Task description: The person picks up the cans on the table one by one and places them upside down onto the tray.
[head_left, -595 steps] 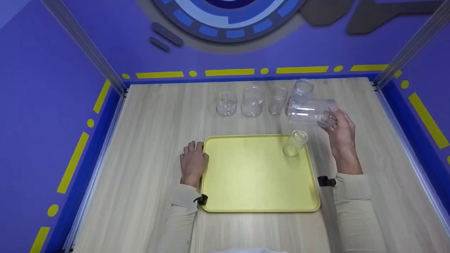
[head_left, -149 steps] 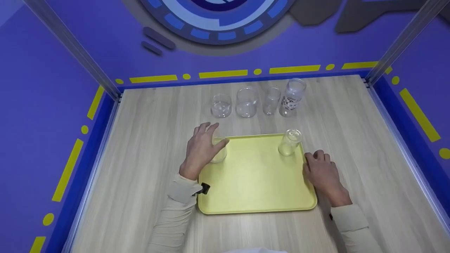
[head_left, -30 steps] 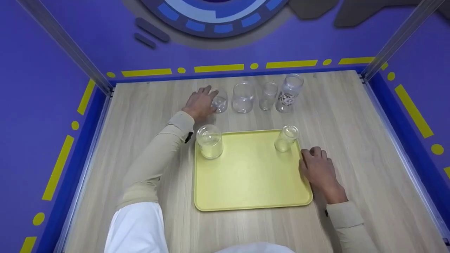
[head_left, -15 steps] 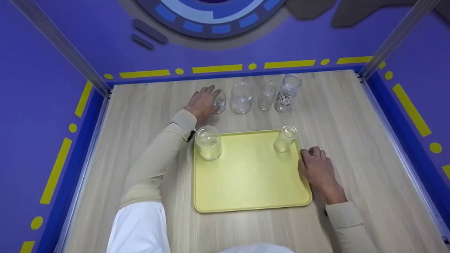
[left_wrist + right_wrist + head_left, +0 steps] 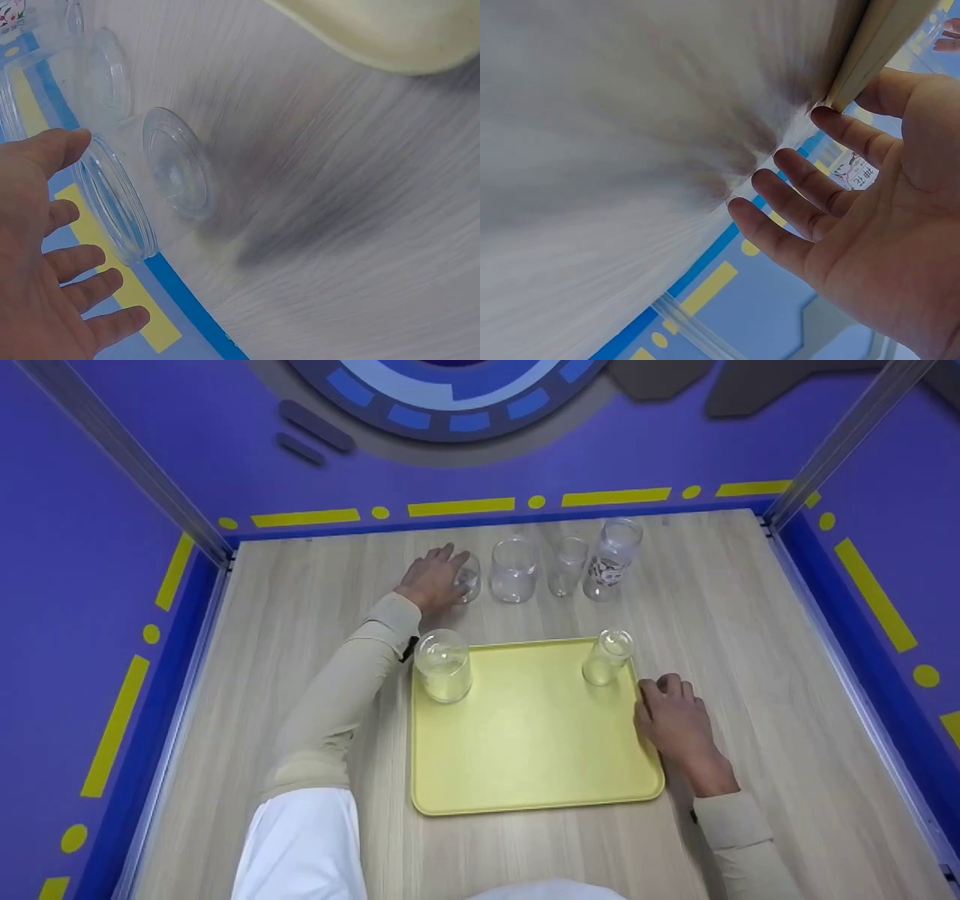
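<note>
My left hand (image 5: pixel 433 579) is at the back row, beside a short clear glass (image 5: pixel 470 577). In the left wrist view its fingers are spread and the thumb lies near the glass's rim; whether they touch cannot be told. On the yellow tray (image 5: pixel 536 742), a wide clear glass (image 5: pixel 444 667) stands at the back left corner and a narrow glass (image 5: pixel 607 658) at the back right. My right hand (image 5: pixel 677 724) rests at the tray's right edge. In the right wrist view its thumb and index finger lie against the tray's rim, with the other fingertips on the tabletop.
Right of the short glass stand a wider glass (image 5: pixel 514 570), a slim glass (image 5: pixel 568 566) and a tall printed glass (image 5: pixel 613 559). Blue panels (image 5: pixel 465 480) close off the back and both sides of the wooden table (image 5: pixel 300 615).
The wide glass, held in my right hand at first, now stands on the tray's back left. My left hand has left it for the short glass. Over the last second, both hands barely move.
</note>
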Tool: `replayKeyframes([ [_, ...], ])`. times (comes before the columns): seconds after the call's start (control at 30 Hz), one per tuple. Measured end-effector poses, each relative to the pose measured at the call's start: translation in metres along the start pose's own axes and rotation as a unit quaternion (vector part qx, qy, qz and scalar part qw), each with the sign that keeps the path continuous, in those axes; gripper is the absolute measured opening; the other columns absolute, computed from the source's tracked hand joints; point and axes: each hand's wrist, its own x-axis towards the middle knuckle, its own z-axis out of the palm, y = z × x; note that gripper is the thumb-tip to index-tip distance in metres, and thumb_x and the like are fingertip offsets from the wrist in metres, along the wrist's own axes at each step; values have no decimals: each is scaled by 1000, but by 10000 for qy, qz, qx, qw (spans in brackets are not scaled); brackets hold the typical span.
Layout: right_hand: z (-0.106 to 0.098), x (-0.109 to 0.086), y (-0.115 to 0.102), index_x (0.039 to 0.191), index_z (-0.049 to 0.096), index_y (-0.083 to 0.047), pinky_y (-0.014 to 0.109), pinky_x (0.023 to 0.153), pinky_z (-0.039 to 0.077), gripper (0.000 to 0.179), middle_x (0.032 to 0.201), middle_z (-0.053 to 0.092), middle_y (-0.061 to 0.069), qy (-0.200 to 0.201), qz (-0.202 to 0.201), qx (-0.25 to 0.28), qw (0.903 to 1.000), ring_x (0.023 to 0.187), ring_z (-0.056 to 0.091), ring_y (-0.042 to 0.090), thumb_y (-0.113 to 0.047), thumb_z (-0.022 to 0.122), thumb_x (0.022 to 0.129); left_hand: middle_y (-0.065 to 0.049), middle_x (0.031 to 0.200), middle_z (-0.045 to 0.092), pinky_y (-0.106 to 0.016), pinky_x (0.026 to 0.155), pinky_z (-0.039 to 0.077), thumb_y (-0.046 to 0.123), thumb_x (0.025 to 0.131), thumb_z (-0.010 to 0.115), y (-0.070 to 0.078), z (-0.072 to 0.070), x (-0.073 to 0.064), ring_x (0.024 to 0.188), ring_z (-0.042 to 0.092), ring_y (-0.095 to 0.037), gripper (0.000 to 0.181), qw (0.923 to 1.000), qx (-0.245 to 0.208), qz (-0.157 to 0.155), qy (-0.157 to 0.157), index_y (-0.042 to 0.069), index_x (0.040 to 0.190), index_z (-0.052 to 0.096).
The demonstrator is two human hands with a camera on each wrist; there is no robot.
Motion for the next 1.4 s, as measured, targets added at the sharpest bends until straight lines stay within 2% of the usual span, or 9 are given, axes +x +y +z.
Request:
replayKeyframes([
  [0.43, -1, 0, -1, 138, 59, 3, 69, 83, 47, 38, 125, 50, 32, 17, -8, -56, 10000, 113, 50, 52, -17, 54, 107, -21, 173, 22, -57, 122, 31, 39, 107, 60, -2, 3, 6, 155, 28, -43, 71, 9998, -128, -23, -168, 16, 168, 32],
  [0.73, 0, -1, -2, 137, 60, 2, 68, 83, 47, 36, 125, 50, 31, 25, -24, -22, 10000, 113, 50, 51, -17, 54, 107, -21, 171, 26, -56, 122, 32, 35, 107, 63, -3, 4, 4, 153, 31, -46, 67, 9992, -381, -77, -46, 19, 166, 37],
  [0.97, 0, 0, -1, 137, 59, 3, 67, 84, 47, 37, 125, 50, 31, 39, -64, -8, 10000, 113, 50, 51, -17, 55, 106, -20, 166, 35, -50, 120, 36, 34, 106, 63, -2, 3, 5, 149, 37, -38, 64, 9997, -242, -18, 77, 18, 164, 42],
  [1.4, 1, 1, 0, 139, 59, 4, 68, 85, 47, 40, 126, 49, 32, -32, 6, -57, 10000, 114, 50, 52, -18, 53, 106, -19, 158, 43, -48, 118, 38, 28, 98, 72, -3, 1, 4, 143, 42, -37, 70, 9990, -302, 80, 326, 15, 162, 46],
])
